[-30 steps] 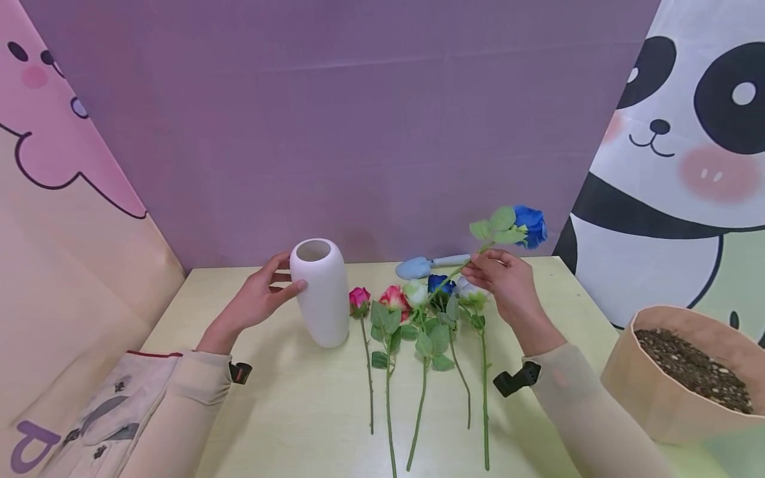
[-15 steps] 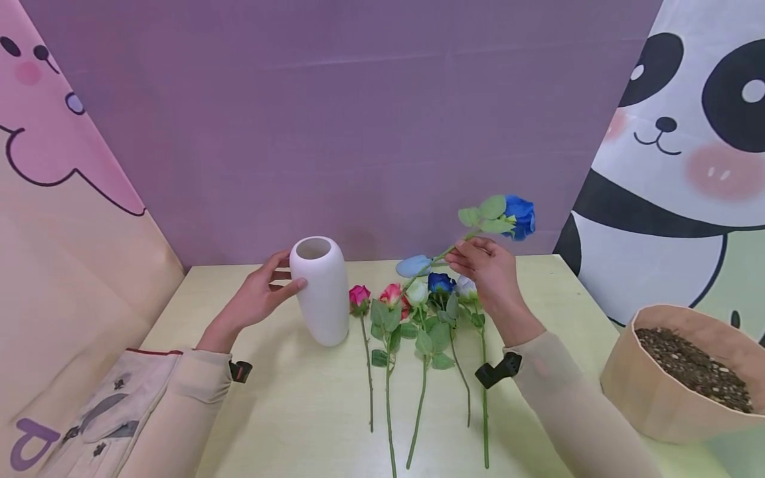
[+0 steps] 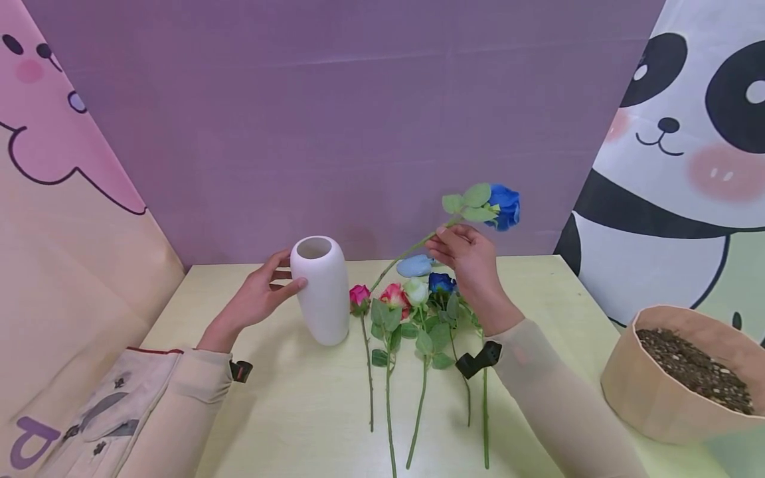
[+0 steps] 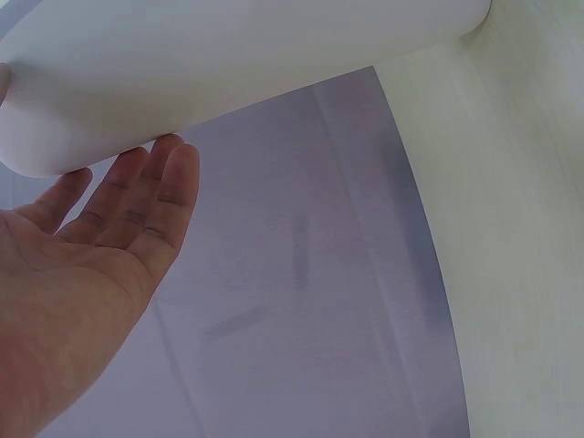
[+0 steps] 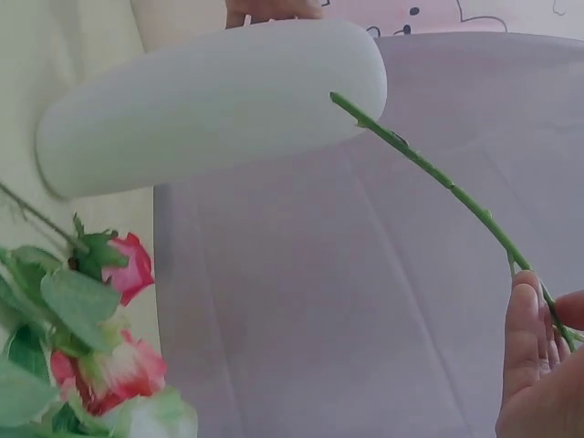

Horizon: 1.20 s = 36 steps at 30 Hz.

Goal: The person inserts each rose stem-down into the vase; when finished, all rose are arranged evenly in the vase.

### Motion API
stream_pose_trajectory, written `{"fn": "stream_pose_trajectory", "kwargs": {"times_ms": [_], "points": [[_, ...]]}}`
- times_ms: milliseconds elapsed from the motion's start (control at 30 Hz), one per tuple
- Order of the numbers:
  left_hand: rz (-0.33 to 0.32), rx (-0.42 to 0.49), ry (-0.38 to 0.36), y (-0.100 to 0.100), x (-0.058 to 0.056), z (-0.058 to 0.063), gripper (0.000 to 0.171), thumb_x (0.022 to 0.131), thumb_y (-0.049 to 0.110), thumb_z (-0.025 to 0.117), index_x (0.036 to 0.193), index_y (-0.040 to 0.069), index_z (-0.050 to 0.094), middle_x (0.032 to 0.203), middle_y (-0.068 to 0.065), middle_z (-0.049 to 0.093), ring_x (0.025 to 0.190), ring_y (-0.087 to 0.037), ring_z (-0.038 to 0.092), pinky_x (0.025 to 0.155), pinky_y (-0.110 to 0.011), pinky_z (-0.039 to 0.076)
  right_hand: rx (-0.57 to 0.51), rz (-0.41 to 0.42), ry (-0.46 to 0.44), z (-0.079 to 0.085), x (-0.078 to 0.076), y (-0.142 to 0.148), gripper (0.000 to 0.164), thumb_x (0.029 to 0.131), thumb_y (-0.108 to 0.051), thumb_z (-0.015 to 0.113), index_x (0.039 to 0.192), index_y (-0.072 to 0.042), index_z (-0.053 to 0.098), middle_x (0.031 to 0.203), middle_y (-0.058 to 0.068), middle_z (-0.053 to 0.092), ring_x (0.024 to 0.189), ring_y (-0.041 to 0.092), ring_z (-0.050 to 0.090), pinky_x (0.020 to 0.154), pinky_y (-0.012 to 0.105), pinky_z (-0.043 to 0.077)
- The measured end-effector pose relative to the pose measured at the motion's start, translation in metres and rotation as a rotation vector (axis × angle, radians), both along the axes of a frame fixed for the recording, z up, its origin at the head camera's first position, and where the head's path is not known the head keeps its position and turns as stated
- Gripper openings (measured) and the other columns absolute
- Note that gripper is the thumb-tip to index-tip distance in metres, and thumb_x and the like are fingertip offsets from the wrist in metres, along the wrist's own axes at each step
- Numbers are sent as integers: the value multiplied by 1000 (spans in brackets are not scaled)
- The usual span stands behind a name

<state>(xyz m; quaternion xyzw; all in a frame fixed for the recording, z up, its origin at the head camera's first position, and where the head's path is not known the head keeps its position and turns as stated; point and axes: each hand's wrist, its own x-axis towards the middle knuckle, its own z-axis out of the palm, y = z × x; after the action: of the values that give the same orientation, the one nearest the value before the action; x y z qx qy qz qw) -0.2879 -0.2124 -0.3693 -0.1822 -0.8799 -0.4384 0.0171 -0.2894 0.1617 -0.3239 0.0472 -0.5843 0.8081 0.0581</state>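
Observation:
A tall white vase (image 3: 323,305) stands upright on the table. My left hand (image 3: 254,302) holds its upper left side, thumb in front and fingers behind; in the left wrist view the fingertips (image 4: 182,169) touch the wall. My right hand (image 3: 469,265) pinches the green stem of a blue rose (image 3: 504,207) just below its leaves. The bloom points up and right, while the stem slants down left toward the vase. In the right wrist view the stem's cut end (image 5: 339,99) overlaps the vase near its mouth.
Several roses lie in a row: pink (image 3: 360,297), red-and-white (image 3: 395,297), pale green-white (image 3: 416,291), dark blue (image 3: 441,283); another is mostly hidden by my right arm. Behind them lies a blue trowel (image 3: 414,267). A pot of soil (image 3: 627,385) stands right; patterned cloth (image 3: 119,398) lies left.
My right hand has carried the blue rose left and slightly up, bringing the stem's end closer to the vase. My left hand and the vase have stayed in place.

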Motion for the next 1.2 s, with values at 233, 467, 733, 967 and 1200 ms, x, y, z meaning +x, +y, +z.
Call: {"fn": "stream_pose_trajectory", "kwargs": {"times_ms": [233,467,733,967,1200], "points": [[-4,13,-5,0,0,0,76,94,48,66,156,24,29,144,-9,50,127,-34,57,105,-51,52,-50,11,16,9,0,-11,17,98,-15,63,107,-6,52,88,0,70,82,9,74,81,21,61],[4,1,-12,-1,0,0,76,94,49,65,156,24,29,144,-9,50,127,-34,58,105,-51,52,-64,-5,13,15,-2,-20,12,99,-13,61,104,-6,52,89,1,70,82,10,74,82,22,61],[2,-6,-3,-1,0,-1,75,95,47,65,156,22,29,145,-11,50,127,-34,58,104,-52,52,-83,0,27,22,-5,-28,15,99,-16,62,107,-6,53,92,2,69,83,10,74,83,23,61],[-1,-6,-10,-1,-1,-2,73,96,44,64,156,23,29,145,-11,49,129,-35,57,105,-53,51,-99,3,37,27,-5,-37,13,99,-14,62,107,-6,56,91,3,70,83,11,74,83,23,61],[-3,-4,7,-1,0,-2,72,96,44,65,156,22,30,144,-11,50,128,-34,58,105,-52,52,-141,21,37,30,-5,-43,12,99,-13,62,107,-7,56,94,3,70,85,12,74,85,23,60]]}}
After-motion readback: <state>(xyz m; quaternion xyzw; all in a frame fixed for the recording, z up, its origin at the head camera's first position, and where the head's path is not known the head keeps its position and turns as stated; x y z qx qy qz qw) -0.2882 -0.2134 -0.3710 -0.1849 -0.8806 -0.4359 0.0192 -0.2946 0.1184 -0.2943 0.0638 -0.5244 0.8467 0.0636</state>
